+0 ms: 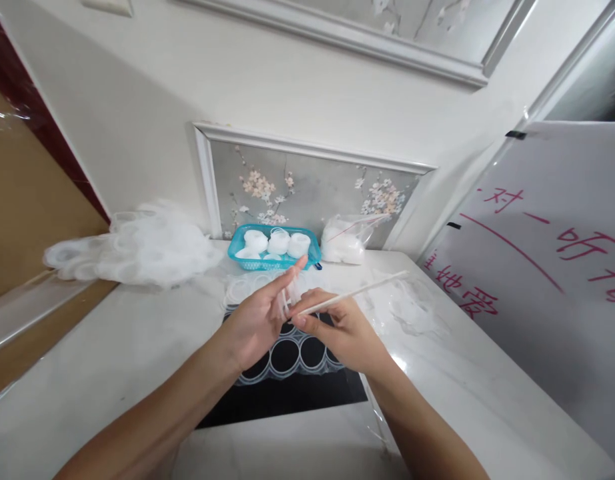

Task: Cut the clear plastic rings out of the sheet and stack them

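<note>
My left hand [260, 313] is raised over the table with its fingers curled round a small clear plastic piece [287, 300] held at the fingertips. My right hand [337, 330] pinches a thin white stick [357, 291] that slants up to the right, its near tip meeting the plastic piece. Under both hands lies a clear plastic sheet of ring-shaped pockets [287, 357] on a black mat [287, 397].
A teal basket [237, 257] holding white rolls stands at the back by the wall. A heap of clear plastic [137, 250] lies at left, a plastic bag [345, 243] at right. A white board with red writing [542, 267] leans at right. The marble table [137, 347] spreads around.
</note>
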`<move>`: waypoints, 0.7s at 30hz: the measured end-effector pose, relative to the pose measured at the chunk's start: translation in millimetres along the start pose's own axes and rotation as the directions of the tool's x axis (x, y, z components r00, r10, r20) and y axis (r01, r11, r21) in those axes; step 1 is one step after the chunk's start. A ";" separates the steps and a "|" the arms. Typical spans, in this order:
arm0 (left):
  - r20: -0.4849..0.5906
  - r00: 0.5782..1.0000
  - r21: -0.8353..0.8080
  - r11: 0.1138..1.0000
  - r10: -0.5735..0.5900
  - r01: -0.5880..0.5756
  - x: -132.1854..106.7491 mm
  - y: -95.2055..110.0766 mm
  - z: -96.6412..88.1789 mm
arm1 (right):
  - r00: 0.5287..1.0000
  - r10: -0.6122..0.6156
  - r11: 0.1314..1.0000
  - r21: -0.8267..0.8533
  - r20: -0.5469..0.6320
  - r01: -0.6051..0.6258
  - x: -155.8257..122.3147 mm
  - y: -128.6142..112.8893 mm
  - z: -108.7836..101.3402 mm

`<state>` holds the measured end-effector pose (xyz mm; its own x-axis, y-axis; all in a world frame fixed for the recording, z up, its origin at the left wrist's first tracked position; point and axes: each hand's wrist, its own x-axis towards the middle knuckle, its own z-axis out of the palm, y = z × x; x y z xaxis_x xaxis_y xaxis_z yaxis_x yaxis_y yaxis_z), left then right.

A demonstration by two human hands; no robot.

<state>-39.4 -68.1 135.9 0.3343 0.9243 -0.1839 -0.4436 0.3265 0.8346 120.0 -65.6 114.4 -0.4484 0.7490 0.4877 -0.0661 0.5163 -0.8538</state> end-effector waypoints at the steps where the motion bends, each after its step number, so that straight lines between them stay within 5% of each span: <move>1: -0.006 1.000 0.001 1.000 -0.012 0.012 -0.1 3.0 -1.5 | 0.999 -0.025 0.999 -0.042 0.021 0.025 -1.4 -2.2 0.8; 7: 0.053 0.998 0.065 0.998 -0.024 0.020 0.6 13.9 -13.1 | 0.991 -0.095 0.976 -0.185 0.098 0.112 -5.8 -2.2 1.9; 15: 0.067 0.972 0.197 0.952 0.226 -0.234 -5.3 24.9 -19.9 | 0.982 -0.144 0.938 -0.299 0.125 0.176 -4.9 -7.7 -0.6; 21: 0.164 0.937 0.522 0.778 0.310 -0.349 -28.7 25.3 -11.6 | 0.981 -0.076 0.889 -0.433 0.177 0.147 0.6 -2.9 2.4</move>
<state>-69.8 -84.0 156.2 0.3122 0.9344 0.1716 -0.0281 -0.1715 0.9848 117.7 -67.7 116.7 -0.5932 0.6220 0.5112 0.2610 0.7492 -0.6087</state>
